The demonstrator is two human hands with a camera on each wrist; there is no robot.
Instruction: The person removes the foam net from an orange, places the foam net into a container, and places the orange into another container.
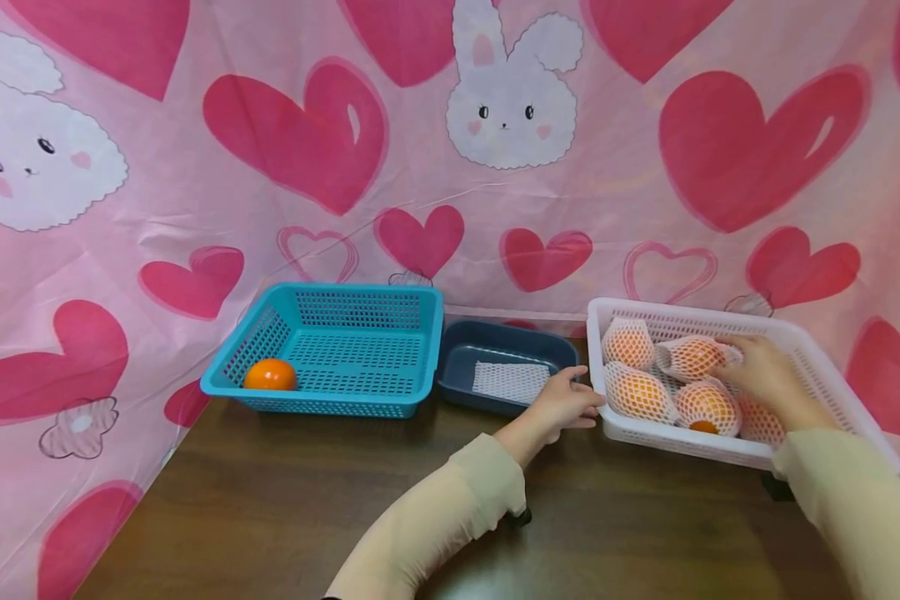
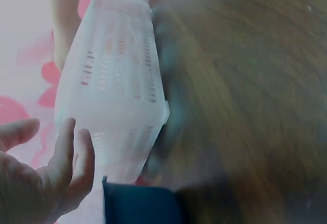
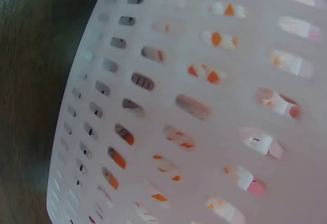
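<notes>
Inside the white basket [image 1: 675, 442] on the right, my right hand [image 1: 765, 371] grips the right end of an orange in a white foam net [image 1: 690, 357]. Several other netted oranges [image 1: 637, 393] lie around it. The right wrist view shows only the basket's slotted wall [image 3: 168, 101], with orange patches behind the slots; the hand is hidden there. My left hand [image 1: 562, 404] is by the basket's left side, fingers spread and holding nothing. In the left wrist view, thumb and fingers of the left hand [image 2: 46, 178] stand apart beside the translucent basket wall.
A dark blue tray [image 1: 457, 375] with a flat white foam net [image 1: 510, 380] stands between the baskets. At left, a turquoise basket [image 1: 360, 404] holds one bare orange [image 1: 270, 375]. All stand on a brown wooden table [image 1: 307, 492] before a pink heart-patterned cloth [image 1: 420, 167].
</notes>
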